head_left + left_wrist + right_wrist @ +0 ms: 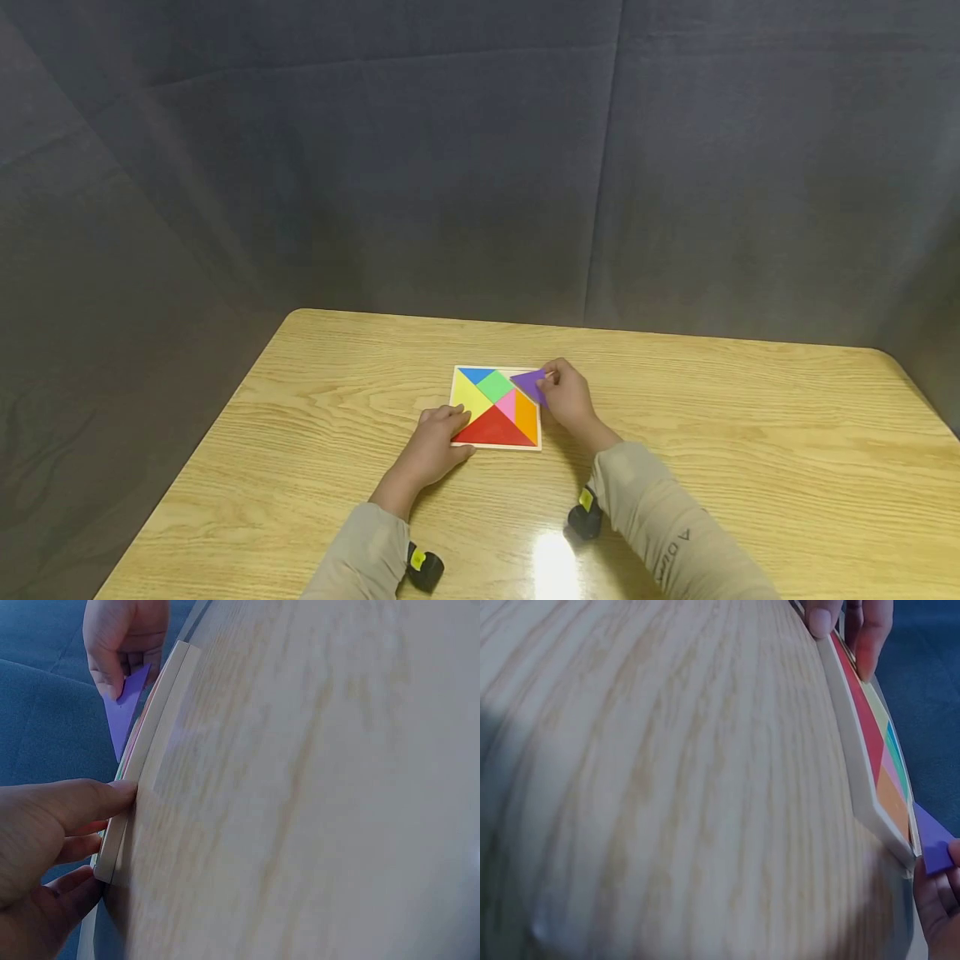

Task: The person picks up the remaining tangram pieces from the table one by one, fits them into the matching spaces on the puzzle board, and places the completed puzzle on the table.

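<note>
A tangram tray [510,447] with a pale wooden rim lies on the table, filled with flat coloured pieces. Its near left corner is held by my left hand [431,442], thumb at the front edge and fingertips over the yellow triangle [463,392]. My right hand [568,396] pinches a purple triangle [528,383] at the tray's far right corner, tilted above the rim in the right wrist view. Set in the tray are a red triangle [495,429], an orange parallelogram [527,417], a pink triangle [507,404], a green square [495,386] and a blue triangle [476,375].
The wooden table [712,433] extends to both sides of the tray, with rounded far corners. Behind it hangs a dark grey cloth [450,183]. Black wrist cameras [426,571] with yellow marks sit by both sleeves.
</note>
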The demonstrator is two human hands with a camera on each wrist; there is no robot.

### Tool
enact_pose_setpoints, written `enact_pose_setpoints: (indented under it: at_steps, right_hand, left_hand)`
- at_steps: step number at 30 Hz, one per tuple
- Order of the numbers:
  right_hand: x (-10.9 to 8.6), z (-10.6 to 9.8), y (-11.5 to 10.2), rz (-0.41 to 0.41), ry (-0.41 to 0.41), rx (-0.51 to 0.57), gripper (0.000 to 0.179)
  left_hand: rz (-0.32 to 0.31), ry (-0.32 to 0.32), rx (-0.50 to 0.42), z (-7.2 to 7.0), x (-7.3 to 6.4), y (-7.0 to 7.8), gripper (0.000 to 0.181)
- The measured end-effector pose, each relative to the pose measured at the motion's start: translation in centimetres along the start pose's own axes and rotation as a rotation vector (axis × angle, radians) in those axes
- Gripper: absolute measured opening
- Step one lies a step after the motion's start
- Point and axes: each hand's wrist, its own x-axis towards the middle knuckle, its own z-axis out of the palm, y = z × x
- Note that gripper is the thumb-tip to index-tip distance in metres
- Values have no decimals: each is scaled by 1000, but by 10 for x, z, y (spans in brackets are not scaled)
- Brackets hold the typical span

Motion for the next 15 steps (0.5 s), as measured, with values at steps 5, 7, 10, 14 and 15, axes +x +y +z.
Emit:
enact_pose_setpoints:
  at_steps: [5,7,10,14,15]
  right_hand:
    - [-1,2,0,-2,-11,-14,13]
    - [-1,3,1,-11,-12,-16,16]
    - [-2,3,1,-21,-13,-14,20]
    - [-2,5,1,-29,-5,-22,20]
    - [-2,5,1,-31,-1,-26,20]
  left_hand:
    - [-6,-8,6,0,0,0,49]
    - [-7,-8,5,0,0,1,49]
    - [-5,-8,1,0,0,1,49]
    - [-3,-5,-7,-1,-1,2,49]
    - [-4,-5,-9,-1,-1,2,49]
